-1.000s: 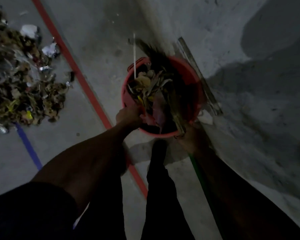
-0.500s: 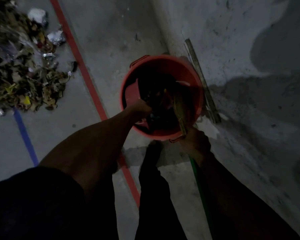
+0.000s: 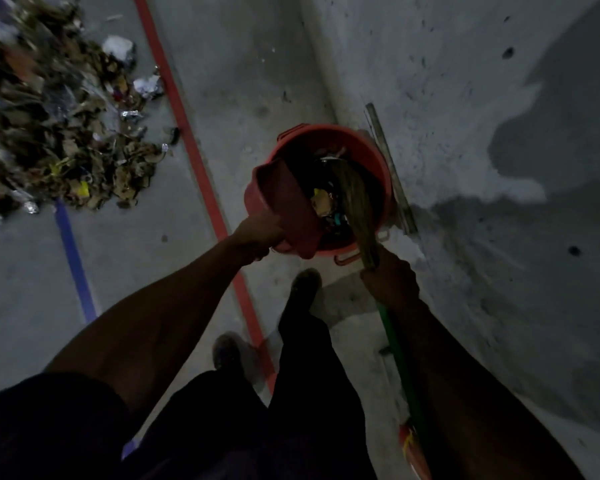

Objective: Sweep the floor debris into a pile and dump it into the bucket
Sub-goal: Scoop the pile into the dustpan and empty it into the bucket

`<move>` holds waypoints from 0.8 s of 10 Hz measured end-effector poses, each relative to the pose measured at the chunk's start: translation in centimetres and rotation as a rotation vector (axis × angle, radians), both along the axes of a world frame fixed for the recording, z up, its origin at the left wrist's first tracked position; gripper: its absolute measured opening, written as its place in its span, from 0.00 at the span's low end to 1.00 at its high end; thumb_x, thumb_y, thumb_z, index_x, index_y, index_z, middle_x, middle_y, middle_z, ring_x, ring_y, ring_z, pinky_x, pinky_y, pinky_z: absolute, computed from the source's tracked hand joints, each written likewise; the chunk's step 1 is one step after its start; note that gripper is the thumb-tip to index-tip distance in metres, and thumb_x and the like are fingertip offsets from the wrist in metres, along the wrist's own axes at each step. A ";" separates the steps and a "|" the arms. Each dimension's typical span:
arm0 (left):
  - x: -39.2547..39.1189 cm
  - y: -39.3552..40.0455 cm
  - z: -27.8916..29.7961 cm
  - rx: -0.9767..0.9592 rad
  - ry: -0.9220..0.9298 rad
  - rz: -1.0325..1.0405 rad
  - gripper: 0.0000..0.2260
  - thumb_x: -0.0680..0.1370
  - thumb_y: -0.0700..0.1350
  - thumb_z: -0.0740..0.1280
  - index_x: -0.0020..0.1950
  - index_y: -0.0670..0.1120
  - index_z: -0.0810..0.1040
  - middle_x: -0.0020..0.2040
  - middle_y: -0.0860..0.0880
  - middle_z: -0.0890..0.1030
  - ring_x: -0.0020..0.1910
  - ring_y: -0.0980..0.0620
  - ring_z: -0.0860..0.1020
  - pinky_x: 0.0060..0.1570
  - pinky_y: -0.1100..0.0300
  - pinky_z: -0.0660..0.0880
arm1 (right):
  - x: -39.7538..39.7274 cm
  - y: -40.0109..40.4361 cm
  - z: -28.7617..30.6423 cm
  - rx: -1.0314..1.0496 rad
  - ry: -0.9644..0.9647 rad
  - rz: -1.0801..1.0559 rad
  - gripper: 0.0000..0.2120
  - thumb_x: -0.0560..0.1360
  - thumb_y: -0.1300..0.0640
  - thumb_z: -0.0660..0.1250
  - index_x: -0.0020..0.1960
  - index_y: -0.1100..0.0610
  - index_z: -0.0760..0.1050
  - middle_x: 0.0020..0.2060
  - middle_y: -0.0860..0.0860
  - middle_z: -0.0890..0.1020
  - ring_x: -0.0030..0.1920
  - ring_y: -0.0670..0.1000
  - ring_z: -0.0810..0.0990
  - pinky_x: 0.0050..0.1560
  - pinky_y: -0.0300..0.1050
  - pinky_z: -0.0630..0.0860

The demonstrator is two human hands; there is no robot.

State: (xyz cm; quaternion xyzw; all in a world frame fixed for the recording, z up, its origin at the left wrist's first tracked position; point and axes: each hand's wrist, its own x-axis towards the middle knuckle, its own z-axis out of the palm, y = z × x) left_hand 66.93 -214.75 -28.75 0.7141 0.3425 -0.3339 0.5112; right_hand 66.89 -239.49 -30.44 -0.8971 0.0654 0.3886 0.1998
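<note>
A red bucket (image 3: 378, 157) stands on the concrete floor against the wall, with leaves and scraps inside. My left hand (image 3: 257, 232) grips a red dustpan (image 3: 286, 199) that is tilted up over the bucket's left rim. My right hand (image 3: 390, 278) grips a broom (image 3: 352, 199) near its head; the bristles reach into the bucket and the green handle (image 3: 400, 362) runs back along my forearm. A large pile of dry leaves, paper and foil debris (image 3: 56, 133) lies on the floor at the upper left.
A red floor line (image 3: 187, 140) runs diagonally between the debris pile and the bucket, and a blue line (image 3: 75, 268) lies left of it. A wooden strip (image 3: 390, 168) lies along the grey wall behind the bucket. My feet (image 3: 303, 284) stand just before the bucket.
The heap of leaves that sat on the dustpan over the bucket has dropped inside. My left hand has tipped the dustpan upright and drawn it toward the left rim. The broom head stays in the bucket.
</note>
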 end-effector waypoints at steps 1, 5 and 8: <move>-3.3 1.5 1.8 -0.053 -0.013 0.048 0.14 0.74 0.31 0.62 0.30 0.41 0.69 0.27 0.46 0.66 0.24 0.53 0.58 0.27 0.61 0.56 | -2.5 0.2 2.0 0.036 0.013 -0.066 0.24 0.75 0.59 0.62 0.71 0.53 0.67 0.56 0.54 0.79 0.51 0.55 0.77 0.39 0.40 0.68; -22.0 11.1 6.4 -0.113 -0.118 0.285 0.03 0.75 0.33 0.65 0.42 0.35 0.73 0.29 0.44 0.70 0.16 0.54 0.62 0.20 0.68 0.60 | -15.8 3.8 9.3 0.036 -0.118 -0.116 0.13 0.71 0.53 0.62 0.54 0.53 0.75 0.48 0.53 0.79 0.48 0.56 0.78 0.51 0.46 0.75; -27.5 15.3 7.9 -0.063 -0.198 0.262 0.07 0.76 0.37 0.67 0.40 0.37 0.73 0.29 0.44 0.69 0.20 0.53 0.61 0.22 0.65 0.58 | -18.5 7.1 9.1 -0.243 -0.177 -0.031 0.14 0.75 0.52 0.65 0.58 0.56 0.78 0.54 0.58 0.81 0.55 0.61 0.79 0.54 0.52 0.75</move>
